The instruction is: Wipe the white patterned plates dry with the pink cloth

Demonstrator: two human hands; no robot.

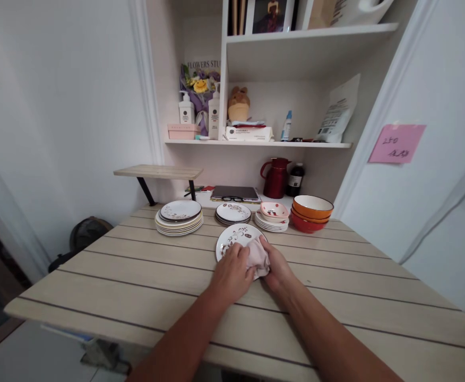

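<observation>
A white plate (235,234) with a brown floral pattern and dark rim sits near the middle of the table, its front part covered by my hands. Bunched over its right side is a pale pink cloth (258,258). My left hand (232,271) is closed at the cloth's left side, fingers curled over the plate and thumb against the fabric. From the right, my right hand (277,268) closes round the cloth at the plate's edge, its thumb on top. Whether either hand also grips the rim is hidden.
Behind the plate stand a large plate stack (179,225), a smaller plate stack (233,213), a pink square bowl (274,210) on small plates, and stacked orange and red bowls (312,213). Farther back are a red jug (276,179), a dark bottle (295,180) and a laptop (235,193).
</observation>
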